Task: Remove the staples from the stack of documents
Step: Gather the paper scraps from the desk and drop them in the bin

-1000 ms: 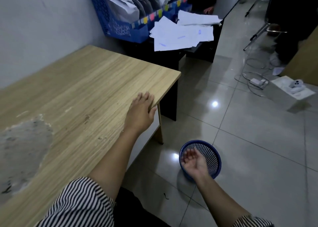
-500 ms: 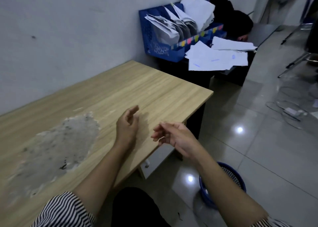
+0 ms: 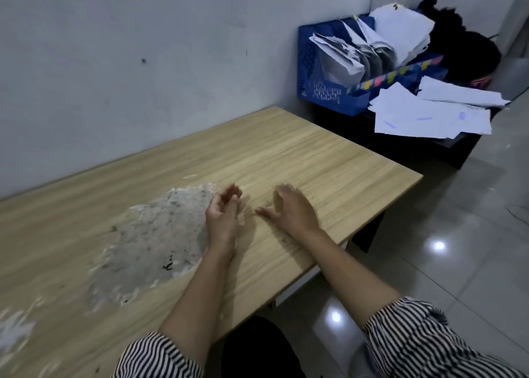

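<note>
At frame centre, both hands now over the wooden table (image 3: 329, 160). Right hand (image 3: 289, 210), earlier off the edge, lies flat, fingers spread. Left hand (image 3: 221, 213) stays loosely curled, empty.

Both forearms reach forward from rolled striped sleeves (image 3: 423, 337). The left hand (image 3: 221, 215) stands on its outer edge, palm turned inward toward the other, fingers loosely curled and holding nothing. The right hand (image 3: 289, 210) lies palm down, near the left but apart from it, thumb stretched toward it; its fingers are blurred and appear relaxed.
</note>
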